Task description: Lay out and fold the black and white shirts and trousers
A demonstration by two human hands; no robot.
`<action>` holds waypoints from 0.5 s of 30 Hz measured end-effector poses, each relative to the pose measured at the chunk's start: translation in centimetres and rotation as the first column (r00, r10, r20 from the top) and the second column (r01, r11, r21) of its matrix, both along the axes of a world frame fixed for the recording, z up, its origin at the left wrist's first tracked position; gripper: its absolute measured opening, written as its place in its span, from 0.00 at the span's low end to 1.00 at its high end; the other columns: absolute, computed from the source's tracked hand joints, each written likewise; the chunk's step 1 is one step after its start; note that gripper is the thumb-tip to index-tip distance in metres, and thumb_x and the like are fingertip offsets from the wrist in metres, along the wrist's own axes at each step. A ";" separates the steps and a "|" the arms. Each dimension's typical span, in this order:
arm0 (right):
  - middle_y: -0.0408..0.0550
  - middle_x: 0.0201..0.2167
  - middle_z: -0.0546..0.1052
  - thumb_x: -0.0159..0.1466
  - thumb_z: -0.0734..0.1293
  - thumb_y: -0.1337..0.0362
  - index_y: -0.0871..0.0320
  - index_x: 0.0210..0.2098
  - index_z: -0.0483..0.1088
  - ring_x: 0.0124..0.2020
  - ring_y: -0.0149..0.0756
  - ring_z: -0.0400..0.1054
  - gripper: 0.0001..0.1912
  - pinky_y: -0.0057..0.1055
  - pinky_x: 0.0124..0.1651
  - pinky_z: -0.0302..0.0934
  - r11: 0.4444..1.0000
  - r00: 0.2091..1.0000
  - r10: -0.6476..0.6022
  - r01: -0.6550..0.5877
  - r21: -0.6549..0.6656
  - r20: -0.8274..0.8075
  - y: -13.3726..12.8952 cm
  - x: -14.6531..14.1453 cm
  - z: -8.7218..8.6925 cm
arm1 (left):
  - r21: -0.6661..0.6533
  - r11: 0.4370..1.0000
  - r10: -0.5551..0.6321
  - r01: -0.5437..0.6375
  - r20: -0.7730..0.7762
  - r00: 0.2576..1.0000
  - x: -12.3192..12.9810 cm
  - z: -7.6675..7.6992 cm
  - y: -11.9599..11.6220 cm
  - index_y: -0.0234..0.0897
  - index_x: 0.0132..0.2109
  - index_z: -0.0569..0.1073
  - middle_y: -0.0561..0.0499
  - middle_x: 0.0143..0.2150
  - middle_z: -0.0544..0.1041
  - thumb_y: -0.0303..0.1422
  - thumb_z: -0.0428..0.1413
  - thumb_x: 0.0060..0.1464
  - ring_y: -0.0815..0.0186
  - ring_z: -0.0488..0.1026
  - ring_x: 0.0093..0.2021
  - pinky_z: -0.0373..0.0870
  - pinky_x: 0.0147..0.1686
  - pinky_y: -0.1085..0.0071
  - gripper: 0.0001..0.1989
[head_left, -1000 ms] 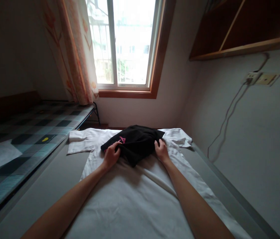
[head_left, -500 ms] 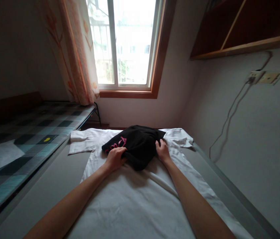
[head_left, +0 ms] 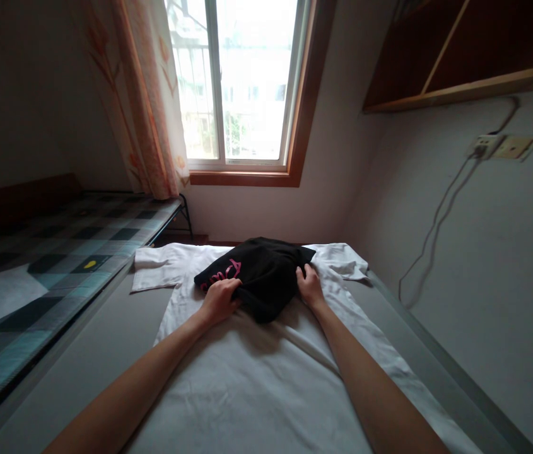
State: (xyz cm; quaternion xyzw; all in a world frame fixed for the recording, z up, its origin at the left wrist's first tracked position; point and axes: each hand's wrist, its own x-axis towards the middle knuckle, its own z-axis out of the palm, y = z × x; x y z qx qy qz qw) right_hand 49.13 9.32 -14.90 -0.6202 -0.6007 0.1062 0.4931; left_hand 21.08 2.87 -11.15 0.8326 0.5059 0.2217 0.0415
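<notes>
A bunched black cloth (head_left: 270, 277) with pink lettering lies on the upper part of a white T-shirt (head_left: 247, 391), which is spread flat with both sleeves out. My left hand (head_left: 220, 301) is closed on the near left edge of the black cloth, beside the lettering. On the cloth's right edge, my right hand (head_left: 310, 285) grips the fabric, its fingertips partly hidden by folds. Wrinkles run across the shirt just below the black cloth.
The shirt rests on a grey table (head_left: 100, 340). A bed with a checked mattress (head_left: 119, 234) and a paper sheet (head_left: 1, 296) stands at left. Ahead are a window and curtain (head_left: 146, 101); at right, a wall with a cable (head_left: 431, 233) and a shelf (head_left: 474, 88).
</notes>
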 end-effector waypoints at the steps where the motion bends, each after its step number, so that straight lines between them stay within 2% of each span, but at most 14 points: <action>1: 0.49 0.26 0.67 0.60 0.55 0.49 0.51 0.26 0.55 0.34 0.44 0.62 0.14 0.41 0.43 0.59 1.000 1.000 -0.001 0.001 0.000 0.002 0.0 0.0 0.0 | 0.000 1.000 -0.001 0.001 0.000 1.000 0.0 0.0 0.0 0.38 0.41 0.72 0.46 0.39 0.78 0.28 0.55 0.51 0.56 0.76 0.42 0.68 0.43 0.65 0.09; 8: 0.50 0.26 0.69 0.61 0.55 0.48 0.51 0.24 0.57 0.32 0.43 0.63 0.16 0.42 0.42 0.62 1.000 1.000 -0.011 0.010 0.011 0.011 -0.2 -0.1 0.4 | 0.017 1.000 -0.017 0.017 -0.007 1.000 -0.1 -0.1 -0.1 0.39 0.41 0.73 0.47 0.38 0.78 0.28 0.55 0.50 0.57 0.75 0.42 0.68 0.42 0.66 0.09; 12: 0.53 0.28 0.72 0.64 0.54 0.44 0.53 0.26 0.63 0.34 0.42 0.65 0.22 0.41 0.44 0.63 0.974 0.993 -0.086 0.099 0.205 -0.075 -0.4 0.0 1.9 | 0.058 0.997 -0.047 0.045 0.041 0.998 -0.1 0.9 0.0 0.38 0.37 0.74 0.47 0.38 0.77 0.27 0.53 0.49 0.58 0.75 0.40 0.67 0.40 0.67 0.07; 15: 0.52 0.30 0.74 0.65 0.55 0.45 0.57 0.30 0.68 0.35 0.42 0.68 0.23 0.41 0.44 0.64 0.917 0.977 -0.144 0.192 0.351 -0.159 -1.0 0.2 3.4 | 0.122 0.992 -0.049 0.021 0.235 0.971 -0.1 2.8 0.1 0.39 0.35 0.74 0.48 0.38 0.77 0.27 0.49 0.52 0.61 0.74 0.38 0.67 0.40 0.68 0.09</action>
